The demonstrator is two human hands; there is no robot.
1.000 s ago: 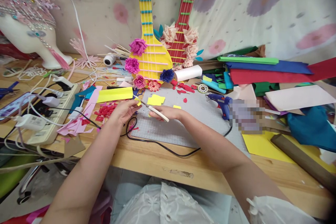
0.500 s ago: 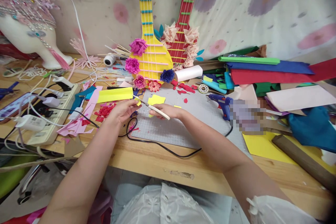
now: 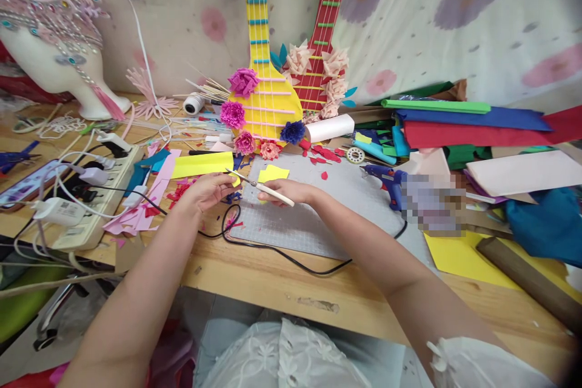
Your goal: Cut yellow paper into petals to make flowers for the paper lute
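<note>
My left hand (image 3: 214, 191) pinches a small piece of yellow paper (image 3: 236, 179) between thumb and fingers. White-handled scissors (image 3: 275, 194) are gripped in my right hand (image 3: 284, 190), their blades pointing left against that yellow piece. Whether the blades are parted is hard to make out. Just beyond my right hand, a yellow paper square (image 3: 273, 173) lies on the grey cutting mat (image 3: 291, 230). Behind my left hand rests a longer yellow paper strip (image 3: 202, 165).
A yellow paper-flower lute (image 3: 273, 106) and a red one (image 3: 318, 66) lean at the back. A blue glue gun (image 3: 386, 180) lies right, its black cord (image 3: 282, 250) crossing the mat. A power strip (image 3: 97, 206) sits left; folded paper (image 3: 473, 124) is stacked right.
A small yellow piece that lay on the mat right of the scissors no longer shows. The scissors have shifted slightly at the yellow piece, and the whole view has moved a little.
</note>
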